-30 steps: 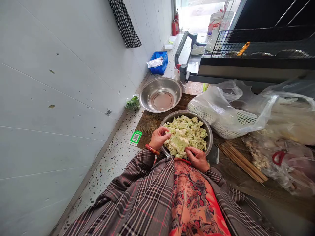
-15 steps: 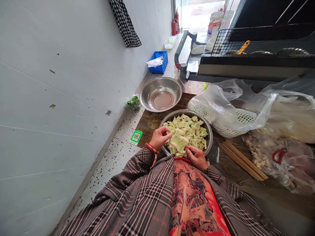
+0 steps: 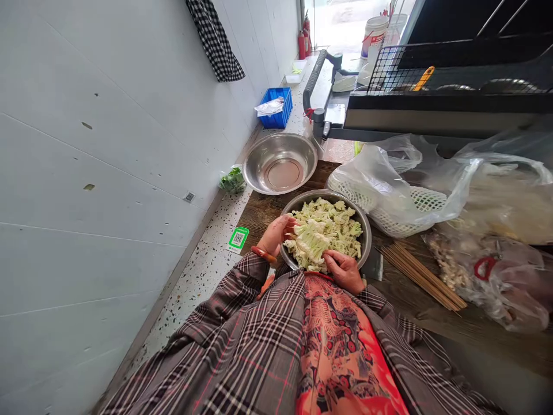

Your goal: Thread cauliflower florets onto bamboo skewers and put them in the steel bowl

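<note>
A steel bowl (image 3: 368,236) full of pale green-white cauliflower florets (image 3: 341,225) stands right in front of me. Over its near side lies a flat cluster of cauliflower (image 3: 311,239). My right hand (image 3: 344,272) pinches this cluster at its lower right end; whether a thin stick runs through it, I cannot make out. At the cluster's left end is my left hand (image 3: 276,235), with a reddish bangle on the wrist. Its fingers are loosened and stretched along the florets, touching or very near them.
Behind the bowl sits a wide steel basin (image 3: 280,164). Thin wooden skewers (image 3: 423,276) lie to the right, beside a blade (image 3: 374,266) and plastic bags (image 3: 401,190). A bag of greens (image 3: 232,181) and a blue crate (image 3: 275,108) line the wall side.
My left fingers have gone from a pinch at the cluster's left end to a looser, stretched-out pose. The right hand keeps its pinch. The view has shifted slightly.
</note>
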`<act>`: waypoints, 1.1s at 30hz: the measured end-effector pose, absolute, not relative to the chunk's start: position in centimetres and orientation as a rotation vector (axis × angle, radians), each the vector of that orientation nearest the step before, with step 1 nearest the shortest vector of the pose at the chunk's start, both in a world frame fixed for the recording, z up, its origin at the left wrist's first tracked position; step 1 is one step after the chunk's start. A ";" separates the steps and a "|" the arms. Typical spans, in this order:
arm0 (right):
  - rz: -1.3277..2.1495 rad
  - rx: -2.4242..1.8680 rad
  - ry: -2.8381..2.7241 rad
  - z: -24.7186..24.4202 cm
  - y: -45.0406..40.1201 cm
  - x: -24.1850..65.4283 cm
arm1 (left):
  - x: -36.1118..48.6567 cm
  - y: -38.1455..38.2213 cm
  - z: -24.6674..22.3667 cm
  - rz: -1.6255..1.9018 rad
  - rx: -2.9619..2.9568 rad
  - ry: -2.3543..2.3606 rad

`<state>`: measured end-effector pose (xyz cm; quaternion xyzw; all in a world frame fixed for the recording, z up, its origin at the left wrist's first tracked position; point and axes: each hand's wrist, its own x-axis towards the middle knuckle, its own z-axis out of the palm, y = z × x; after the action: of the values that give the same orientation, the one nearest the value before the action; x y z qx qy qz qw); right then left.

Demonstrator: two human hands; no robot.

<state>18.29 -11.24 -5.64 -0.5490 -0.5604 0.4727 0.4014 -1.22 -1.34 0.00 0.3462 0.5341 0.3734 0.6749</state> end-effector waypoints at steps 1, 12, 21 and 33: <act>1.188 -1.393 -1.417 -5.7 -11.3 18.3 | -1.1 -1.4 0.0 0.817 0.776 1.198; 1.056 -1.435 -1.525 -7.0 -11.8 18.6 | 0.9 -3.4 -2.6 0.894 0.774 1.273; 0.957 -1.606 -1.415 -7.3 -11.8 20.0 | -0.4 -1.9 -3.8 0.808 0.694 1.295; 0.918 -1.747 -1.188 -7.0 -11.8 20.9 | -4.8 -1.1 -8.5 0.551 1.451 1.595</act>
<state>20.89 -11.81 -7.03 -0.6927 -0.4713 0.3640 0.4069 -4.83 -1.07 -8.46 0.5849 0.6428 0.2220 0.4420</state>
